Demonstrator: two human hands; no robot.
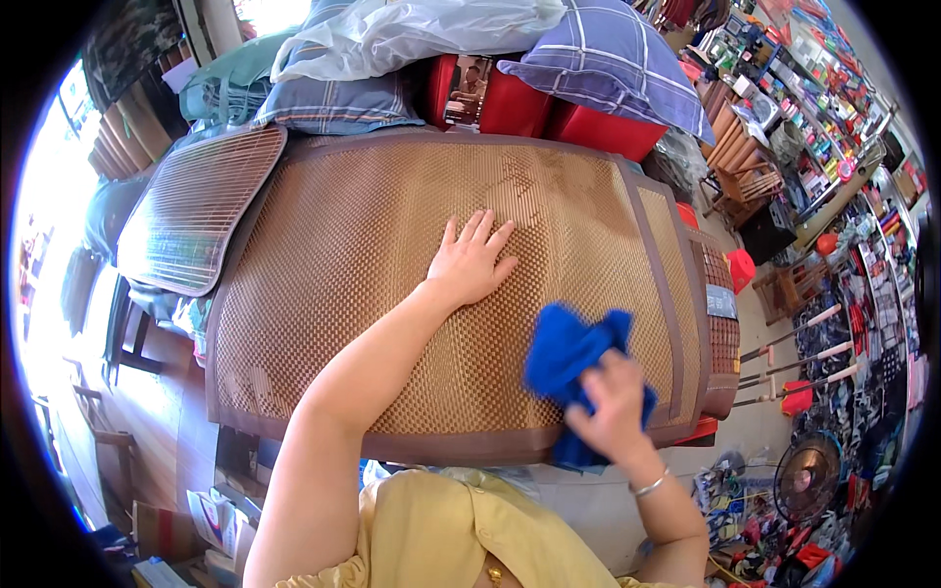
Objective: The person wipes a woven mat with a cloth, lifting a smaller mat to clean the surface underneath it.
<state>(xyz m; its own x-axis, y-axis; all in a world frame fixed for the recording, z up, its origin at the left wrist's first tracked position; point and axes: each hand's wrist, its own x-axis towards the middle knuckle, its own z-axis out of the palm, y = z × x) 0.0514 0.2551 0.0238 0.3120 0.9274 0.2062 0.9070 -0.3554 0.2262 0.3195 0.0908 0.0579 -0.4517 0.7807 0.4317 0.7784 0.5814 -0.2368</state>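
Observation:
A brown woven mat (333, 225) with a dark cloth border lies spread out in front of me, with darker patches on its weave. My left hand (469, 263) rests flat on the middle of it, fingers spread. Near the mat's front right part, my right hand (613, 407) grips a bunched blue cloth (569, 353), smeared by motion. Part of the cloth hangs over the front border. Whether the cloth touches the mat there is hard to tell.
Checked pillows (613, 64) and red boxes (515, 103) stand along the far side, with a phone (469, 93) propped against them. A smaller slatted mat (201, 211) lies at the left. Long-handled tools (799, 358), a fan (809, 475) and crowded shelves are on the right.

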